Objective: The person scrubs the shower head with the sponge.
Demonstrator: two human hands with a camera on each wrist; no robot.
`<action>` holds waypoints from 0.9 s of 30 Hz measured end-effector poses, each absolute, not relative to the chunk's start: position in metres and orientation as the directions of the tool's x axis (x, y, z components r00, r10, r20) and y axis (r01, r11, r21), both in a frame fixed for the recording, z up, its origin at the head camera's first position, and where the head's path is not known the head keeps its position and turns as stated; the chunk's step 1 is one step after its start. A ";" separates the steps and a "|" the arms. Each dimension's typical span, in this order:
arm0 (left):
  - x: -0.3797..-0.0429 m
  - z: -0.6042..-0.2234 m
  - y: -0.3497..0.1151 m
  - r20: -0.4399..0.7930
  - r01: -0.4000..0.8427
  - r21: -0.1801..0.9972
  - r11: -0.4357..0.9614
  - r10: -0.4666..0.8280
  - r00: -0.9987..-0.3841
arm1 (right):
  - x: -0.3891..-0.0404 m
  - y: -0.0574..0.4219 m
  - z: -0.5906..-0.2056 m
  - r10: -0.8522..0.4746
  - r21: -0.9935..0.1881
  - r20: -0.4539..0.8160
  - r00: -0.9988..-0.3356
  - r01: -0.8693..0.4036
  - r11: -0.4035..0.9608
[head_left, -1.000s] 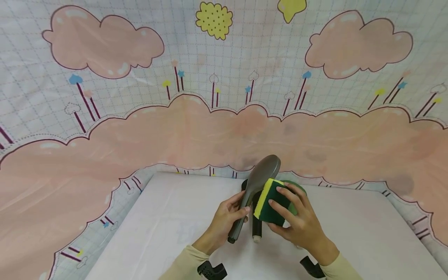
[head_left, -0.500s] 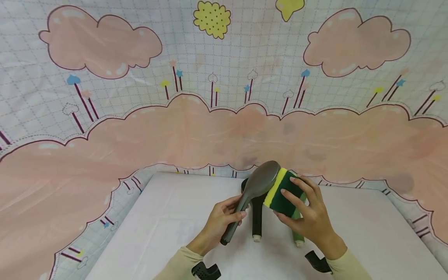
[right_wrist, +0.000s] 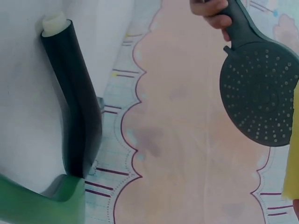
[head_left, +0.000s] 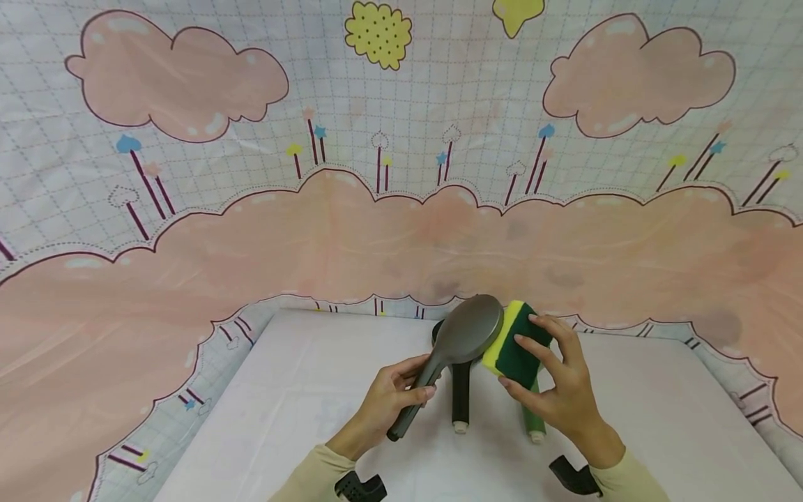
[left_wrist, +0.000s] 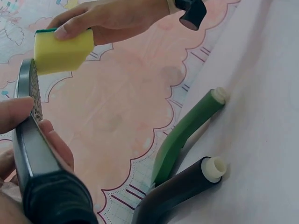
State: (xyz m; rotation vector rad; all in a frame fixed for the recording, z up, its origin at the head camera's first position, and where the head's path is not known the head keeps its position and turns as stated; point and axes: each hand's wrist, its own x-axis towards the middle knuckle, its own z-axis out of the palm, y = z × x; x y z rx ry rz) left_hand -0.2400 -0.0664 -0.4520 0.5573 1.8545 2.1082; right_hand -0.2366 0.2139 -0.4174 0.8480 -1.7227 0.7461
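Observation:
My left hand [head_left: 384, 399] grips the handle of a grey shower head [head_left: 469, 329], held tilted above the table with its smooth back towards the head camera. In the right wrist view, the nozzle-dotted face of this shower head [right_wrist: 254, 95] shows. Fingers and thumb of my right hand [head_left: 569, 396] pinch a yellow and dark green sponge [head_left: 519, 343]. The sponge's yellow side faces the shower head's rim; in the left wrist view the sponge [left_wrist: 63, 52] overlaps that rim, and whether they touch is hard to tell.
Behind the hands, a black shower head [head_left: 461, 399] and a green one [head_left: 534, 420] lie on the white table [head_left: 301, 390], their heads mostly hidden. Past the table's far edge hangs a patterned pink and white cloth [head_left: 351, 244].
The grey shower head has come down and left, and turned more of its back to view. My right hand has moved the sponge rightward, from over the shower head's neck to beside its rim.

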 end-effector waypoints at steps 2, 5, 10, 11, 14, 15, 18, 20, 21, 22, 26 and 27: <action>-0.240 -0.453 -0.067 0.101 0.042 0.989 -0.140 0.449 -0.888 | -0.236 0.214 -0.418 -0.188 -0.085 0.957 -0.223 -0.831 0.550; -0.240 -0.454 -0.068 0.102 0.041 0.989 -0.144 0.449 -0.888 | -0.234 0.214 -0.419 -0.195 -0.088 0.954 -0.228 -0.834 0.544; -0.241 -0.455 -0.068 0.099 0.038 0.989 -0.142 0.448 -0.889 | -0.231 0.214 -0.422 -0.206 -0.087 0.951 -0.229 -0.840 0.536; -0.241 -0.456 -0.068 0.099 0.040 0.989 -0.140 0.447 -0.889 | -0.231 0.213 -0.423 -0.209 -0.085 0.951 -0.227 -0.843 0.532; -0.241 -0.456 -0.067 0.095 0.037 0.990 -0.137 0.443 -0.892 | -0.229 0.209 -0.426 -0.215 -0.082 0.952 -0.219 -0.856 0.511; -0.241 -0.456 -0.067 0.093 0.037 0.990 -0.135 0.441 -0.892 | -0.227 0.208 -0.427 -0.220 -0.083 0.949 -0.225 -0.854 0.514; -0.241 -0.456 -0.067 0.089 0.037 0.991 -0.126 0.438 -0.895 | -0.223 0.205 -0.430 -0.231 -0.088 0.943 -0.241 -0.847 0.525; -0.241 -0.457 -0.068 0.088 0.042 0.993 -0.114 0.436 -0.896 | -0.220 0.204 -0.430 -0.234 -0.085 0.941 -0.245 -0.839 0.537; -0.241 -0.457 -0.068 0.091 0.049 0.993 -0.106 0.437 -0.895 | -0.220 0.203 -0.429 -0.234 -0.079 0.942 -0.240 -0.838 0.540; -0.242 -0.457 -0.068 0.094 0.056 0.993 -0.100 0.439 -0.894 | -0.220 0.203 -0.428 -0.233 -0.071 0.945 -0.228 -0.840 0.537; -0.244 -0.459 -0.070 0.111 0.085 0.993 -0.078 0.452 -0.885 | -0.221 0.203 -0.420 -0.221 -0.040 0.959 -0.179 -0.855 0.518; -0.244 -0.460 -0.070 0.116 0.091 0.993 -0.076 0.459 -0.881 | -0.220 0.203 -0.418 -0.217 -0.036 0.961 -0.171 -0.857 0.514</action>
